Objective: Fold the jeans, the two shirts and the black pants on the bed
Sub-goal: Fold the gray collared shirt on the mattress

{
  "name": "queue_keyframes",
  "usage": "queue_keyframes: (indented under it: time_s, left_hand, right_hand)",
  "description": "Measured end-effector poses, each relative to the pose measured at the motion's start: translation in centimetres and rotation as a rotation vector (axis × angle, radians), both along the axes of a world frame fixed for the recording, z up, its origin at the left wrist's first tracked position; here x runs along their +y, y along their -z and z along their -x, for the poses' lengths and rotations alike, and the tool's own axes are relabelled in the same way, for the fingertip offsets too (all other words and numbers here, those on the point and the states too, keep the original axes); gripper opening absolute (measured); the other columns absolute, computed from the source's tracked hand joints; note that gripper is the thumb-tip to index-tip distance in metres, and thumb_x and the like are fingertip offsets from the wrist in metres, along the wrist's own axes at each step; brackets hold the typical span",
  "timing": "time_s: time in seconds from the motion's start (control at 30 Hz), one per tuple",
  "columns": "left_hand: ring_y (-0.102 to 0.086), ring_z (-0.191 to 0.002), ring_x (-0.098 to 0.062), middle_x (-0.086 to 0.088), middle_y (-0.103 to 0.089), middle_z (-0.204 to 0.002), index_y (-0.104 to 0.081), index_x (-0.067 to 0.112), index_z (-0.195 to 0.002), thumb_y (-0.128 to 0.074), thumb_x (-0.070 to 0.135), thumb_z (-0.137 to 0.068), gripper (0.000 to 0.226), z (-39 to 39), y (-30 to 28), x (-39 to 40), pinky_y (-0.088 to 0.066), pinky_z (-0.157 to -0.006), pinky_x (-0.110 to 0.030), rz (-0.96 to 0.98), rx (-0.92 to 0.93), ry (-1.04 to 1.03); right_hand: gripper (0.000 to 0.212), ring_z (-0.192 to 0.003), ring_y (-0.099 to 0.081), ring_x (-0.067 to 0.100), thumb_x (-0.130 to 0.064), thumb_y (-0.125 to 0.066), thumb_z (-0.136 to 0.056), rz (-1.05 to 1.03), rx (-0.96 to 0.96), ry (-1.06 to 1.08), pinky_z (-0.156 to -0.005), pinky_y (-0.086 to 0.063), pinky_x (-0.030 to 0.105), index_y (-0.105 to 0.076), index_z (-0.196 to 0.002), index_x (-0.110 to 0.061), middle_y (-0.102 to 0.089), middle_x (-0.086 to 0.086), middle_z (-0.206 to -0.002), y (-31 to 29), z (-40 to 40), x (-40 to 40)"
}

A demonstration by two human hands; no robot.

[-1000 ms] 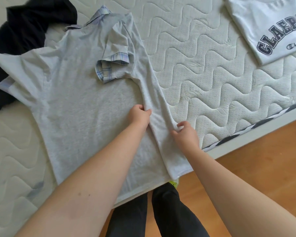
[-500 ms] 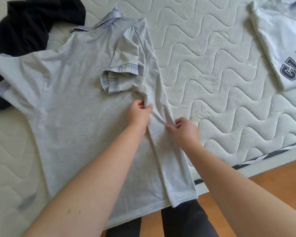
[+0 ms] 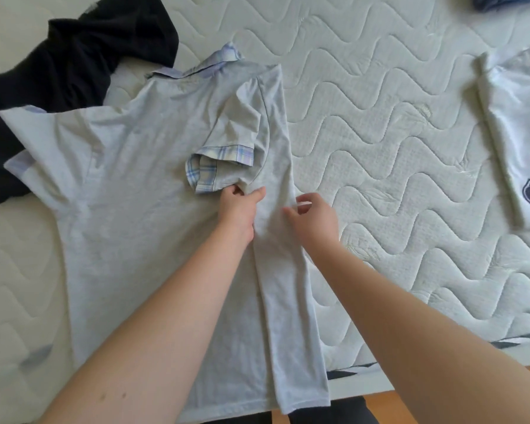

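Two hands on a grey polo shirt: left hand pinches its folded-in side panel; right hand hovers, fingers loosely curled, grasping nothing.

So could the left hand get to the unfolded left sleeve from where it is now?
Probably yes: the left hand pinches the grey shirt near its folded sleeve, and only flat shirt fabric lies between it and the unfolded sleeve.

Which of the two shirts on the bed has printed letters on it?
The white shirt at the right edge, with dark block letters. The grey shirt under the hands has only plaid trim on collar and sleeves.
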State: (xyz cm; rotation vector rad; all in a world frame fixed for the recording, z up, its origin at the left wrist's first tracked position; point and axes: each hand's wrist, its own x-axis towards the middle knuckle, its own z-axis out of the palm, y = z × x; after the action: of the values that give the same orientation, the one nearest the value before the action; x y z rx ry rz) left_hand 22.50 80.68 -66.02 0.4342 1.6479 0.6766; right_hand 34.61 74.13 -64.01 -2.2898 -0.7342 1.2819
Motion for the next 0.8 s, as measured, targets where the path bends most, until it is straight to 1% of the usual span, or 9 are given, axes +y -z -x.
queue_keyframes:
  time_s: [0.07,0.17,0.33,0.43,0.53,0.63,0.7,0.73,0.8]
  left_hand:
    - [-0.067,-0.107,-0.025,-0.011,-0.069,-0.116,-0.058,0.008,-0.114,-0.072,-0.007,-0.076,0.043,0.3,0.3,0.7,-0.051,-0.099,-0.046,-0.018,0.047,-0.101]
    - [-0.067,-0.1,-0.02,-0.007,-0.069,-0.111,-0.055,0.015,-0.106,-0.07,-0.007,-0.079,0.038,0.8,0.5,0.8,-0.052,-0.099,-0.04,-0.043,0.11,-0.106]
    - [-0.067,-0.102,-0.018,-0.006,-0.07,-0.113,-0.056,0.008,-0.113,-0.076,0.003,-0.081,0.038,1.8,1.1,1.0,-0.053,-0.095,-0.038,-0.027,0.02,0.005]
    - [-0.068,-0.099,-0.017,-0.006,-0.071,-0.112,-0.059,0.008,-0.109,-0.076,0.004,-0.079,0.035,2.3,1.3,1.7,-0.054,-0.092,-0.036,-0.018,0.076,0.019]
    - [-0.068,-0.101,-0.016,-0.006,-0.071,-0.112,-0.059,0.006,-0.118,-0.076,0.007,-0.082,0.041,2.2,0.7,2.3,-0.054,-0.087,-0.03,-0.002,-0.035,-0.011]
    - [-0.069,-0.103,-0.02,-0.006,-0.072,-0.11,-0.061,0.009,-0.119,-0.077,0.012,-0.082,0.041,2.2,0.4,3.1,-0.055,-0.094,-0.04,0.033,-0.113,-0.013]
    - [-0.069,-0.101,-0.024,-0.006,-0.073,-0.106,-0.064,0.014,-0.109,-0.078,0.022,-0.077,0.036,2.5,0.1,3.6,-0.055,-0.093,-0.047,0.073,-0.015,0.046]
    - [-0.07,-0.098,-0.027,-0.006,-0.074,-0.101,-0.066,0.015,-0.1,-0.076,0.028,-0.075,0.031,2.8,0.0,3.8,-0.056,-0.09,-0.05,0.088,0.059,0.104]
    - [-0.072,-0.087,-0.032,-0.009,-0.074,-0.089,-0.068,0.012,-0.085,-0.069,0.035,-0.081,0.023,3.4,-1.5,4.4,-0.061,-0.076,-0.05,0.121,0.186,0.308]
  right_hand:
    - [0.024,-0.077,-0.063,0.004,-0.028,-0.065,-0.087,-0.004,0.004,0.015,-0.065,-0.05,0.026,-0.06,-0.109,-0.024,-0.064,-0.015,-0.087,0.2,-0.3,1.5]
    - [0.019,-0.079,-0.062,0.005,-0.027,-0.063,-0.086,0.0,0.005,0.046,-0.066,-0.05,0.024,-0.062,-0.104,-0.024,-0.067,-0.011,-0.094,0.8,-0.7,2.9]
    - [0.023,-0.085,-0.063,0.009,-0.041,-0.067,-0.084,0.023,-0.032,0.059,-0.073,-0.052,0.029,-0.066,-0.099,-0.023,-0.066,-0.013,-0.09,1.3,-0.8,4.1]
    - [0.018,-0.082,-0.063,0.006,-0.042,-0.066,-0.086,0.012,-0.068,0.086,-0.067,-0.049,0.027,-0.067,-0.093,-0.025,-0.066,-0.015,-0.086,1.1,-1.0,5.3]
    - [0.02,-0.079,-0.061,0.002,-0.043,-0.066,-0.086,0.003,-0.072,0.108,-0.058,-0.041,0.022,-0.069,-0.097,-0.026,-0.068,-0.015,-0.09,0.8,-1.4,7.0]
    - [0.033,-0.087,-0.062,0.006,-0.045,-0.071,-0.084,-0.015,-0.024,0.102,-0.067,-0.045,0.024,-0.067,-0.106,-0.02,-0.068,-0.012,-0.098,0.6,-1.2,8.8]
    - [0.037,-0.092,-0.064,0.01,-0.041,-0.074,-0.082,-0.018,0.028,0.137,-0.078,-0.051,0.028,-0.066,-0.109,-0.018,-0.067,-0.011,-0.096,0.6,-0.9,9.9]
    - [0.035,-0.09,-0.065,0.01,-0.036,-0.074,-0.081,-0.016,0.04,0.15,-0.078,-0.052,0.027,-0.066,-0.11,-0.019,-0.067,-0.011,-0.093,0.7,-0.9,10.4]
    - [0.03,-0.081,-0.062,0.006,-0.029,-0.071,-0.081,-0.014,0.044,0.149,-0.065,-0.047,0.021,-0.067,-0.109,-0.02,-0.066,-0.012,-0.089,0.7,-1.1,11.1]
